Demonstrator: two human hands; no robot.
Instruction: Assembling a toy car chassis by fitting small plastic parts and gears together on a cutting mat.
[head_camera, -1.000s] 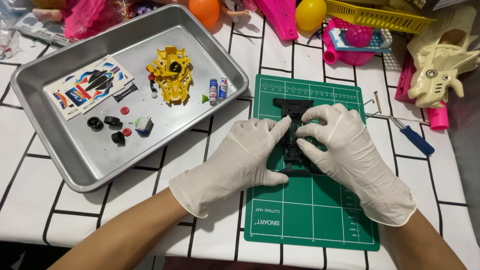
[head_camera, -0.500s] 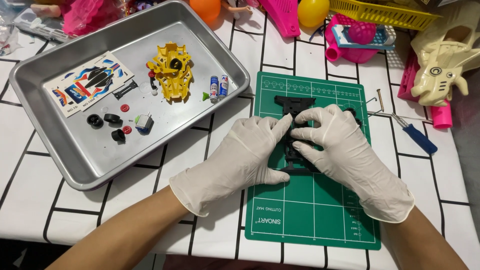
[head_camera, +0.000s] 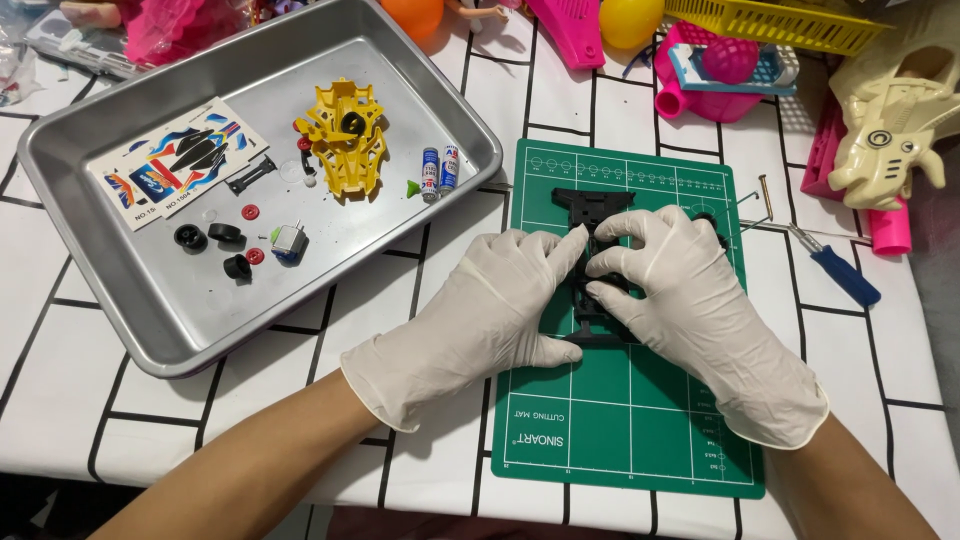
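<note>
Both of my hands wear white gloves and rest on a black plastic toy-car chassis (head_camera: 592, 208) lying on a green cutting mat (head_camera: 620, 420). My left hand (head_camera: 480, 315) covers the chassis's left side with its fingers pressed on it. My right hand (head_camera: 690, 300) grips the right side, fingertips pinching the middle. Most of the chassis is hidden under the hands.
A metal tray (head_camera: 140, 300) at the left holds a yellow car body (head_camera: 347, 138), a sticker sheet (head_camera: 178, 165), two small batteries (head_camera: 438, 170), black wheels (head_camera: 208, 237) and a small motor (head_camera: 288, 242). A blue-handled screwdriver (head_camera: 835, 268) lies right of the mat. Colourful toys crowd the far edge.
Both hands have stayed on the chassis with only small finger shifts. The view has shifted slightly.
</note>
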